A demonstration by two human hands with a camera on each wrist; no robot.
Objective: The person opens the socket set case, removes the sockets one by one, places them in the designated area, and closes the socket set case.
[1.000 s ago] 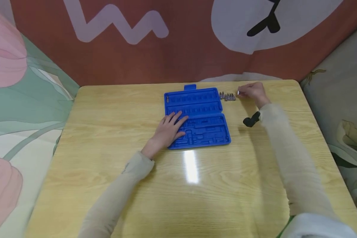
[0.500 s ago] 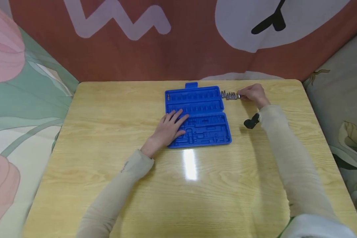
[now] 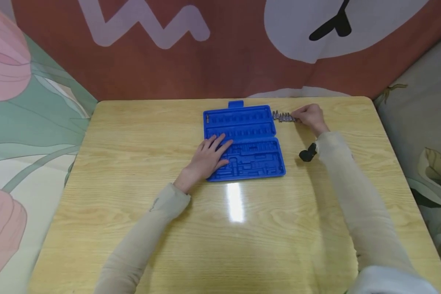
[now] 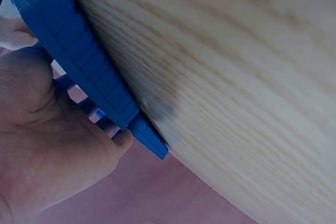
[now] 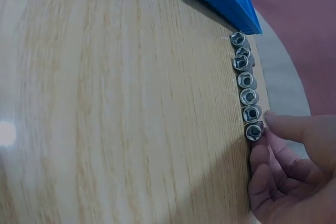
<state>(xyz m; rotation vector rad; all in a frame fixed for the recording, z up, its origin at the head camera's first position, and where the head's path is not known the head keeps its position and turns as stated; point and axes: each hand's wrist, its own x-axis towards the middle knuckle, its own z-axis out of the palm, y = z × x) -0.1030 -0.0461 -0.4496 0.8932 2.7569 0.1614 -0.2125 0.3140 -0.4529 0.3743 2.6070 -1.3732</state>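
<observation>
A blue plastic tool case (image 3: 244,159) lies unfolded on the wooden table, with moulded slots in both halves. My left hand (image 3: 203,157) rests across its left side, fingers spread and straight; the left wrist view shows the palm (image 4: 47,135) beside the case edge. To the right of the case runs a row of several small metal sockets (image 3: 281,116), standing side by side. At the row's near end in the right wrist view, my right hand (image 5: 294,166) pinches the last socket (image 5: 254,131) between thumb and fingers.
A small metal piece (image 3: 207,119) sits in the case's upper left slot. A black wrist camera (image 3: 308,153) juts from the right sleeve over the table (image 3: 272,228). Behind the table's back edge hangs a reddish printed cloth (image 3: 228,61).
My right hand has brought its socket left and down to the end of the row, which it stood apart from a second ago. The left hand stays on the case.
</observation>
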